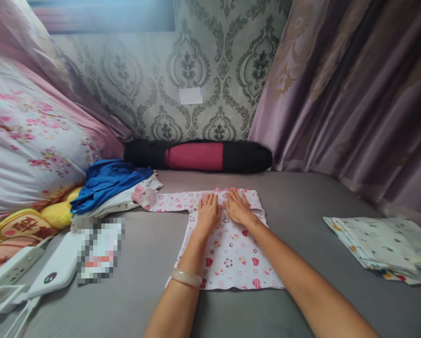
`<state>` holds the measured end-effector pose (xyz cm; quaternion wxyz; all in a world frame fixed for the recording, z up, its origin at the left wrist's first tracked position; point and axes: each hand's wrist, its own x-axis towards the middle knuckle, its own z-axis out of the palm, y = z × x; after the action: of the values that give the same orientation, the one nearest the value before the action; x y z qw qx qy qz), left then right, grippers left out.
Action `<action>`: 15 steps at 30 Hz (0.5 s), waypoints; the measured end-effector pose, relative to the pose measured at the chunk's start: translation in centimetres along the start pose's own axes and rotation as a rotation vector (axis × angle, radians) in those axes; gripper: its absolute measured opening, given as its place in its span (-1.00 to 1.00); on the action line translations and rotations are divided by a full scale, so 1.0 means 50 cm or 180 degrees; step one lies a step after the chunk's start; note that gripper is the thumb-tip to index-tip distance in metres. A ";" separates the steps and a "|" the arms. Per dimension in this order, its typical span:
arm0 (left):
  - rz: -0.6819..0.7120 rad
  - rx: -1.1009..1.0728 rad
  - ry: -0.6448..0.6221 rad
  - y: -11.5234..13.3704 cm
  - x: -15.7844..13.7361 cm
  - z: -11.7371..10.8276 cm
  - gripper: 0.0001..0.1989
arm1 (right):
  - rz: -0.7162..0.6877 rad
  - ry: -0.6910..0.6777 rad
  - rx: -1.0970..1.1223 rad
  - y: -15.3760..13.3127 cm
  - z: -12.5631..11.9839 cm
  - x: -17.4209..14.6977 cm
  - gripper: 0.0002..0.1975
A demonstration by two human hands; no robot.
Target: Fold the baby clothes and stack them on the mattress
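A small white long-sleeved shirt [231, 258] with pink hearts and flowers lies spread on the grey bed sheet. One sleeve [171, 201] stretches out to the left and ends in a pink cuff. On the right no sleeve sticks out; a band of fabric lies across the top there. My left hand [209, 212] rests flat on the upper chest of the shirt, fingers pointing away from me. Beside it, my right hand [237, 207] also presses flat, near the neckline. Both hands have their fingers extended and grasp nothing. My forearms cover parts of the shirt's sides.
Folded patterned clothes [390, 244] are stacked at the right. To the left lie a blue garment [113, 180], a white device [55, 270], a power strip [15, 270] and a blurred-out packet [103, 249]. A black and red roll [196, 156] lies along the wall.
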<state>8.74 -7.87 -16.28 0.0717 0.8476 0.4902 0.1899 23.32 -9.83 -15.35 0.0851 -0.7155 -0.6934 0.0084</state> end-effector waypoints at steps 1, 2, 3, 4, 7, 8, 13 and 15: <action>0.0048 0.0020 -0.0077 0.003 -0.001 0.006 -0.51 | 0.0040 -0.0043 0.0018 -0.005 0.007 0.003 -0.43; 0.0069 0.0042 -0.0163 0.004 -0.002 0.010 -0.51 | 0.0118 -0.0084 0.0039 -0.008 0.013 0.006 -0.42; 0.0069 0.0067 -0.0251 0.005 -0.003 0.013 -0.51 | 0.0220 -0.0120 0.0059 -0.009 0.020 0.007 -0.41; 0.0053 0.0089 -0.0335 0.005 -0.005 0.014 -0.51 | 0.0332 -0.0148 0.0076 -0.008 0.025 0.007 -0.39; -0.0004 0.0117 -0.0519 0.002 -0.008 0.008 -0.49 | 0.0665 -0.0194 0.0096 0.003 0.033 0.004 -0.35; -0.0036 0.0113 -0.0561 0.002 -0.009 0.005 -0.48 | 0.0775 -0.0206 0.0080 0.010 0.032 0.003 -0.34; -0.0155 0.0062 -0.0659 -0.002 -0.010 -0.001 -0.47 | 0.1225 -0.0199 -0.0156 0.074 0.023 -0.002 -0.32; -0.0187 0.0039 -0.0653 -0.004 -0.010 0.001 -0.47 | 0.1235 -0.0157 -0.0215 0.104 0.023 -0.005 -0.33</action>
<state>8.38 -8.17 -16.53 0.1219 0.8483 0.5062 0.0970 28.30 -10.09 -17.20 0.0408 -0.8377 -0.5443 0.0190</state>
